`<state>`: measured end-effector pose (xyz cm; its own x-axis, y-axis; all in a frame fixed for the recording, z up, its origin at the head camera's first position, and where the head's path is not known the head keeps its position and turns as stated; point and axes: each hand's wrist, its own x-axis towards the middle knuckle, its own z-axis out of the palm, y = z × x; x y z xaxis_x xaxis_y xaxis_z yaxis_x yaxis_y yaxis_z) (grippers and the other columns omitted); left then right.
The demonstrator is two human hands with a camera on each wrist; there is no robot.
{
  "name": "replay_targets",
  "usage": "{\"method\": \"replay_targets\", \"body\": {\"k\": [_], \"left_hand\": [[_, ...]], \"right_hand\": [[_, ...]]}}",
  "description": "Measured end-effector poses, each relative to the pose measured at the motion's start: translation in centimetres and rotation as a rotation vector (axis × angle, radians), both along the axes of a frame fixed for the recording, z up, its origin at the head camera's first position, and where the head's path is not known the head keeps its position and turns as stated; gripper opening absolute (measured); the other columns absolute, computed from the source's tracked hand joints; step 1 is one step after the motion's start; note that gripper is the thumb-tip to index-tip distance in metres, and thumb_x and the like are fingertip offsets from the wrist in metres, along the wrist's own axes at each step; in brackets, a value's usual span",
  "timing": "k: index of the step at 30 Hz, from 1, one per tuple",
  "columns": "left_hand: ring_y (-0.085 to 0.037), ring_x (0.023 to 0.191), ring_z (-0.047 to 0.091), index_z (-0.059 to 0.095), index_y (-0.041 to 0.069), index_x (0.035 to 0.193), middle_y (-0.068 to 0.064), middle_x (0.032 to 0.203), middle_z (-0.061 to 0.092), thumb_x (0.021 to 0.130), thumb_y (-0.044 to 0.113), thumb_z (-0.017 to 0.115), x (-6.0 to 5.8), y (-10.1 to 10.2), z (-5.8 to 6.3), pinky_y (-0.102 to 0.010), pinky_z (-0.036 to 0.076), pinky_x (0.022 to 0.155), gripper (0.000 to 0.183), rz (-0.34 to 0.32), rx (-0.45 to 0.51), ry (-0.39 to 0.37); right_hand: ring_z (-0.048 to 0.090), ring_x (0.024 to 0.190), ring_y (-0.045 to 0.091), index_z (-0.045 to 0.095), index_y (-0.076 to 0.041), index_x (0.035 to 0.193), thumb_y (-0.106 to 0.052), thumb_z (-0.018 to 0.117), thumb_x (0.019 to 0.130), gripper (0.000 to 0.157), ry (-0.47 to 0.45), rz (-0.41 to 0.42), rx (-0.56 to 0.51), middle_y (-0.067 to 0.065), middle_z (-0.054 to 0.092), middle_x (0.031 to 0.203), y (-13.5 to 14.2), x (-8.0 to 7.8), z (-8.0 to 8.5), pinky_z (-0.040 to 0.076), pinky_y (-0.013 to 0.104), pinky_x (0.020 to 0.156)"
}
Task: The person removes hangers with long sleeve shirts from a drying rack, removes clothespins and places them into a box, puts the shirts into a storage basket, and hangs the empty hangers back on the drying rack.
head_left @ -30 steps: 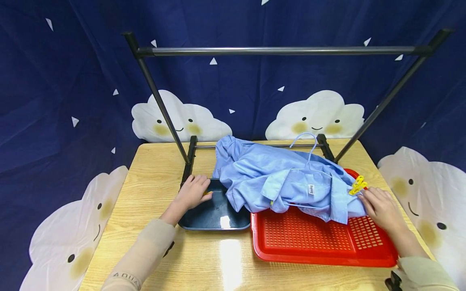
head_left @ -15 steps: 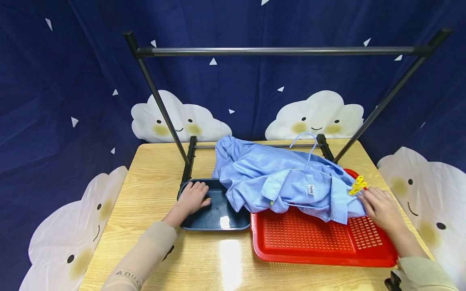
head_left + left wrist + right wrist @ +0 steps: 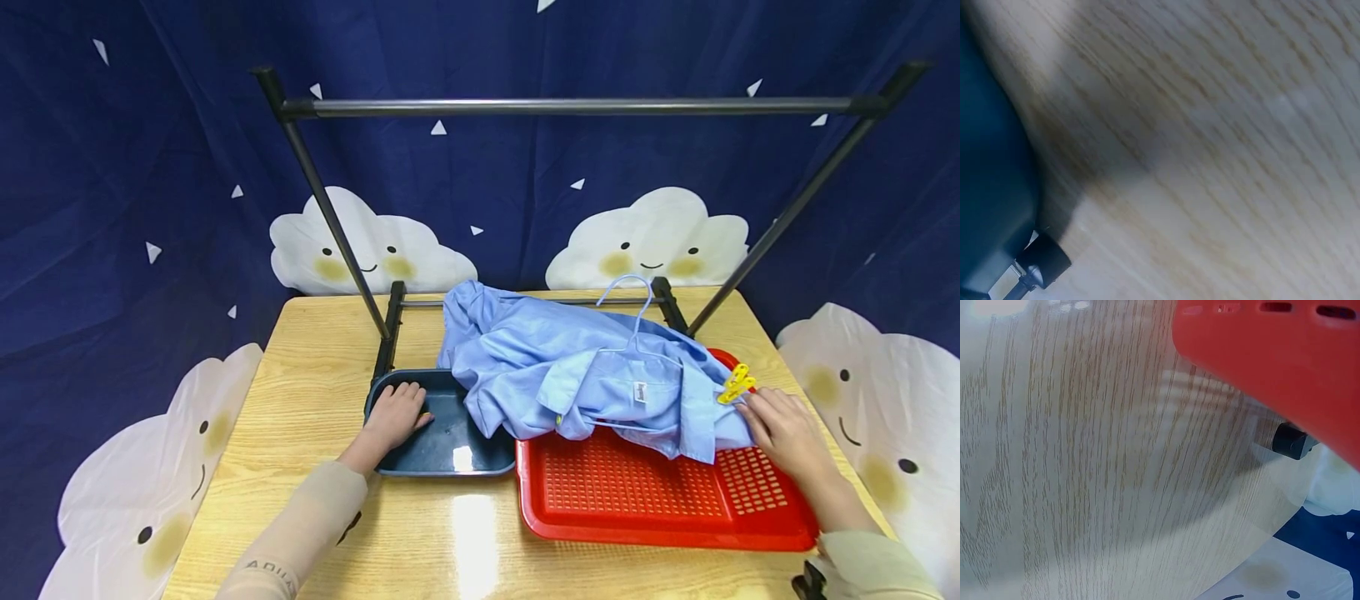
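A light-blue shirt (image 3: 525, 342) on a light-blue hanger (image 3: 643, 310) lies across the two containers. My right hand (image 3: 787, 433) grips the shirt's right end, beside a yellow clothespin (image 3: 737, 383) fastened there. A small yellow spot (image 3: 558, 420) shows on the left part of the shirt. My left hand (image 3: 397, 417) is inside the left end of the dark blue tray (image 3: 442, 474), fingers curled down. A yellow clothespin tip (image 3: 426, 417) pokes out by its thumb; the rest is hidden under the hand. Both wrist views miss the hands.
The red perforated basket (image 3: 630, 533) stands under the shirt, right of the tray. A black rack with a metal crossbar (image 3: 585, 107) rises behind. A wooden table (image 3: 300, 400) carries everything. The navy curtain (image 3: 480, 50) with white clouds surrounds it.
My left hand has moved slightly down and left, lower into the tray, and the yellow tip by its thumb moved along. The right hand and shirt stay put.
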<state>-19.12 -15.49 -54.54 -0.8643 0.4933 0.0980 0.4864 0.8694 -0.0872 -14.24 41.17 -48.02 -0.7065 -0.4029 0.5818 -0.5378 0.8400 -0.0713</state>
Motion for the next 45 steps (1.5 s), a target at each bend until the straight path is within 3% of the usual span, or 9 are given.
{"method": "replay_targets", "body": {"k": [13,31,41,45], "left_hand": [[-0.029,0.103,0.05,0.054,0.0,0.11,-0.015,0.11,0.055,0.091,0.039,0.052,0.0,0.4,0.2,-0.046,0.04,0.084,0.044,0.086,0.037,-0.144],[-0.029,0.102,0.051,0.053,-0.001,0.11,-0.016,0.111,0.055,0.089,0.046,0.052,-0.1,0.6,0.4,-0.046,0.041,0.083,0.052,0.111,0.037,-0.16],[-0.029,0.107,0.049,0.052,-0.001,0.115,-0.015,0.113,0.054,0.09,0.047,0.05,-0.8,1.2,2.7,-0.047,0.039,0.087,0.055,0.147,0.098,-0.136],[-0.028,0.106,0.052,0.054,0.001,0.113,-0.013,0.111,0.056,0.092,0.045,0.046,-0.9,2.0,4.2,-0.046,0.04,0.089,0.049,0.137,0.197,-0.092]], "right_hand": [[0.042,0.07,0.023,0.049,-0.006,0.079,-0.046,0.024,0.097,0.05,-0.011,-0.011,0.009,0.006,0.043,0.071,0.0,0.1,-0.2,0.028,0.034,0.067],[0.044,0.07,0.025,0.049,-0.007,0.079,-0.045,0.027,0.097,0.048,-0.019,-0.011,0.008,0.006,0.044,0.071,0.0,0.1,0.1,0.027,0.034,0.067],[0.044,0.07,0.025,0.049,-0.006,0.08,-0.043,0.029,0.098,0.045,-0.02,-0.012,0.014,0.006,0.045,0.072,0.0,0.2,0.1,0.027,0.033,0.066],[0.042,0.069,0.023,0.048,-0.007,0.079,-0.043,0.029,0.098,0.045,-0.025,-0.013,0.017,0.005,0.043,0.071,0.0,0.2,0.2,0.026,0.032,0.065]]}}
